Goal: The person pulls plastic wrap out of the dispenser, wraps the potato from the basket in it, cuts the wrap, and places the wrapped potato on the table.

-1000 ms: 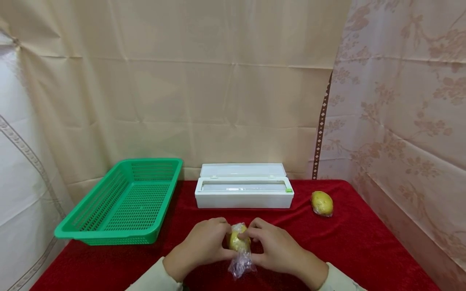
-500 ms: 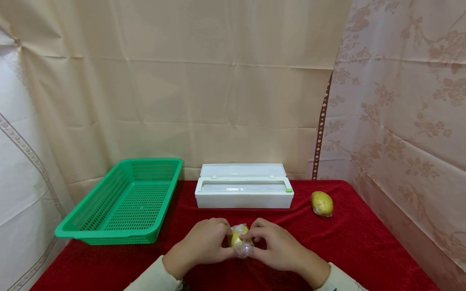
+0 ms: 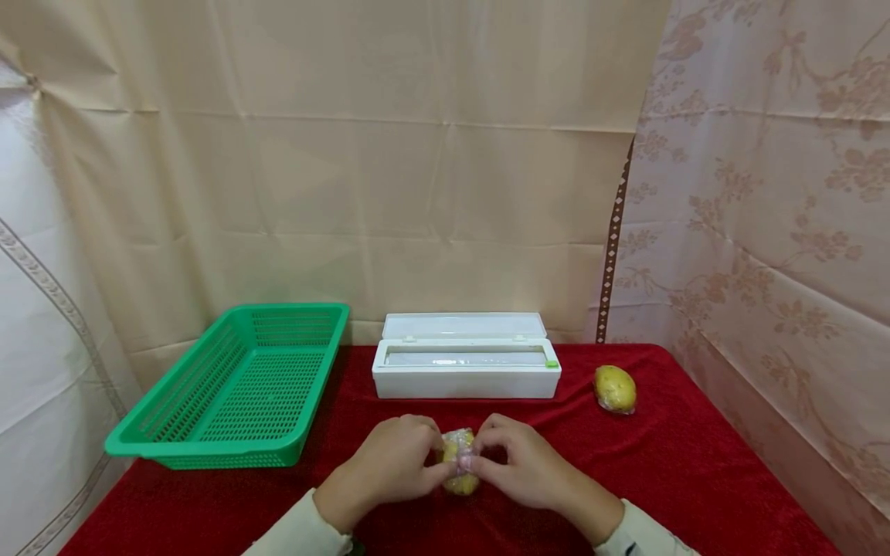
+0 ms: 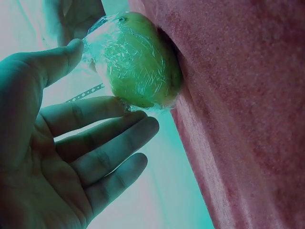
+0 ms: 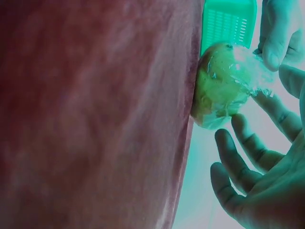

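Note:
Between the two hands a yellow potato (image 3: pixel 460 485) in clear plastic wrap rests on the red cloth. The left hand (image 3: pixel 395 462) holds it from the left: in the left wrist view its thumb is at the bunched wrap and its index fingertip at the potato's side, while the other fingers reach out loosely. From the right, the right hand (image 3: pixel 523 465) pinches the gathered plastic wrap (image 5: pixel 261 78) on top between thumb and index finger. Its remaining fingers are spread beside the potato (image 5: pixel 219 93). A second wrapped potato (image 3: pixel 615 388) lies at the right, apart from both hands.
Behind the hands stands a white wrap dispenser box (image 3: pixel 467 384) with its lid raised and a green slider at its right end. A green slotted basket (image 3: pixel 208 451) is at the left. Red cloth (image 3: pixel 681 463) covers the table, and curtains hang behind.
The loose tail of plastic wrap, which hung toward the person, has been folded up onto the top of the potato. Both thumbs have risen with it; the dispenser, basket and other potato stay put.

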Demonstrator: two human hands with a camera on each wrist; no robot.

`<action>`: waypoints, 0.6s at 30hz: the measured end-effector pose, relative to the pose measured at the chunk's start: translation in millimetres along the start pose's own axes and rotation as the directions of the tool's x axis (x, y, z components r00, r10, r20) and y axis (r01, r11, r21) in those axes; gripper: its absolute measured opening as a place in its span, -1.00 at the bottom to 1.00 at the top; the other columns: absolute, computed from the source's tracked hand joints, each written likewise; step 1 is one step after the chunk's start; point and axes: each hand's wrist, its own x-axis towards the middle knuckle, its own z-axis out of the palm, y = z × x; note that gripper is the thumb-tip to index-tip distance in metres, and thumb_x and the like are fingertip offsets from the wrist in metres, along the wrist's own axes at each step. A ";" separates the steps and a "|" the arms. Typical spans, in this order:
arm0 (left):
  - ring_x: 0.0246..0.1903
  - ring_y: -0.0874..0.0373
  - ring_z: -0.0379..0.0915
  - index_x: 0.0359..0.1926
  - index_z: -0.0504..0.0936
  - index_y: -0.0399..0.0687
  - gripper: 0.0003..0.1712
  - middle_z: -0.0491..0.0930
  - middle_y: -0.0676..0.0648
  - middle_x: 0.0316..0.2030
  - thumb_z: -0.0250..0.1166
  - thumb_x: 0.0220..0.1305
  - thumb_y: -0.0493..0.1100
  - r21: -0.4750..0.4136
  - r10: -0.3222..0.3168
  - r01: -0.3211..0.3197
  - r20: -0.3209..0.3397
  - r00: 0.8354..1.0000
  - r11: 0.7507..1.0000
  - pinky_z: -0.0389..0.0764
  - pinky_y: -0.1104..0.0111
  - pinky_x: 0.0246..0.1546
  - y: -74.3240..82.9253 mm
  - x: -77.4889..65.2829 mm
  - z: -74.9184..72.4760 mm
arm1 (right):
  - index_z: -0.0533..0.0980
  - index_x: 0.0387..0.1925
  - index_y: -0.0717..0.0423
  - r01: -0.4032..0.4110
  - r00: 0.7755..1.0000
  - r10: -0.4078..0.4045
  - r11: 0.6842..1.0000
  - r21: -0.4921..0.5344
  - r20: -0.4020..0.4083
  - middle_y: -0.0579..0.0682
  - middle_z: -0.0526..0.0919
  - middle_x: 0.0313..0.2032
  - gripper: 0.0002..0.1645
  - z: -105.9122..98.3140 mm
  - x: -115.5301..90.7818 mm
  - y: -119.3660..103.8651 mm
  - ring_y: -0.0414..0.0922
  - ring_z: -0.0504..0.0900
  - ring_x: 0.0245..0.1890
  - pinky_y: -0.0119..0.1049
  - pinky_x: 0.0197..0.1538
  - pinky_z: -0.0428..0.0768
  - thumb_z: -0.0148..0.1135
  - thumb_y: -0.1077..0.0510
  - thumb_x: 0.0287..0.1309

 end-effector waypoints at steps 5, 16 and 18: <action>-0.51 0.40 0.38 -0.58 0.73 0.21 -0.63 0.65 0.22 -0.49 0.36 0.31 0.21 -0.009 -0.006 0.005 -0.022 1.000 1.000 0.50 0.48 -0.45 0.0 0.9 0.7 | 0.64 -0.47 -0.31 -0.061 0.998 0.061 0.997 0.048 -0.014 -0.23 0.58 -0.22 -0.77 2.1 3.6 -1.9 -0.22 0.56 -0.18 -0.32 -0.16 0.57 0.35 -0.11 0.35; -0.57 0.33 0.33 -0.57 0.72 0.23 -0.63 0.49 0.28 -0.63 0.37 0.28 0.24 -0.099 -0.100 0.097 -0.033 0.994 0.990 0.43 0.44 -0.54 2.1 4.2 4.9 | 0.66 -0.57 -0.16 -0.116 0.991 0.122 0.988 0.098 -0.063 -0.20 0.62 -0.28 -0.69 3.5 7.9 -1.0 -0.29 0.58 -0.17 -0.39 -0.10 0.56 0.34 0.03 0.34; -0.57 0.33 0.35 -0.49 0.78 0.20 -0.67 0.53 0.29 -0.61 0.40 0.26 0.25 -0.127 -0.116 0.111 -0.032 0.993 0.986 0.44 0.44 -0.53 1.7 4.3 5.5 | 0.67 -0.56 -0.17 -0.112 0.990 0.119 0.989 0.094 -0.072 -0.21 0.63 -0.29 -0.70 3.5 8.3 -0.4 -0.30 0.58 -0.18 -0.40 -0.10 0.54 0.34 0.02 0.34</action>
